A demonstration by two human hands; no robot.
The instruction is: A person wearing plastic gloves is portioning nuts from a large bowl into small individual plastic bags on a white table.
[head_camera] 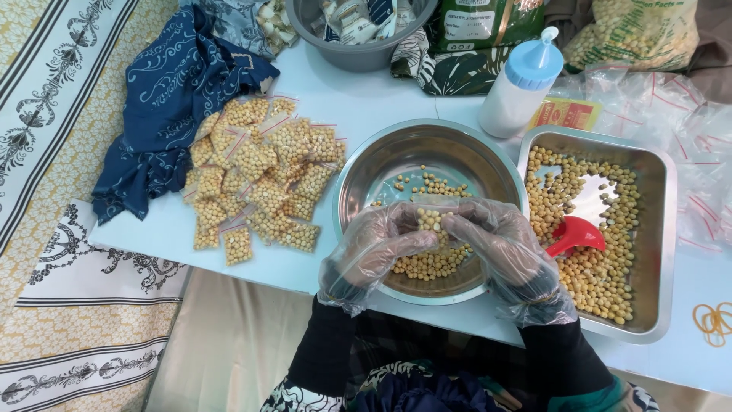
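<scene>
Pale blue table (343, 99) was crowded around the round steel bowl (358, 183). Your left hand (374, 252) and right hand (507, 248), both gloved, pinched a small clear bag (431, 217) of yellow peas closed-fingered over the bowl. Risk: a tilted bag would spill peas. The square tray (663, 229) touched the bowl's right; packed bags (259, 175) lay left; the table's front edge was near.
</scene>
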